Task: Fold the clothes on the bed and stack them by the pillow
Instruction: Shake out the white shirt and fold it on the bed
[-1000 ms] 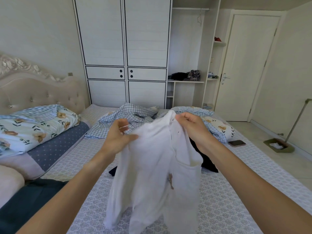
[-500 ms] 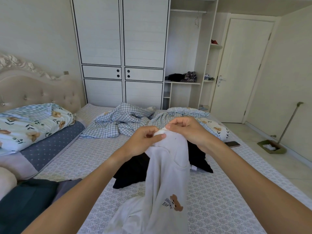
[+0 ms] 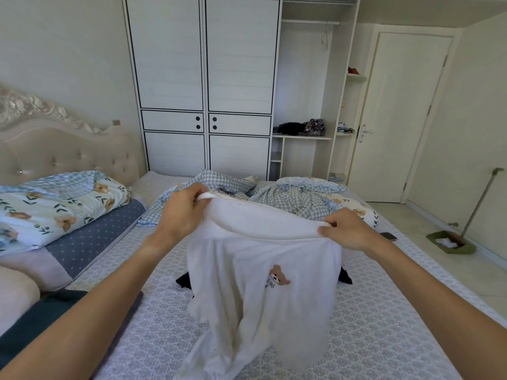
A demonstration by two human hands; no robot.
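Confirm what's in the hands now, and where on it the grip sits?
Both hold the white bear-print garment by its top edge: left hand pinches one end, right hand the other, so it hangs spread above the bed.

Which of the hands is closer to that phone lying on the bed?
Right. The right hand grips the white shirt just left of the phone; the left hand grips its far end.

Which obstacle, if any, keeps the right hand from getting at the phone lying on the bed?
Probably nothing on the bed: the phone lies uncovered just beyond the right hand. But its fingers are pinching the white shirt, so it must let go first.
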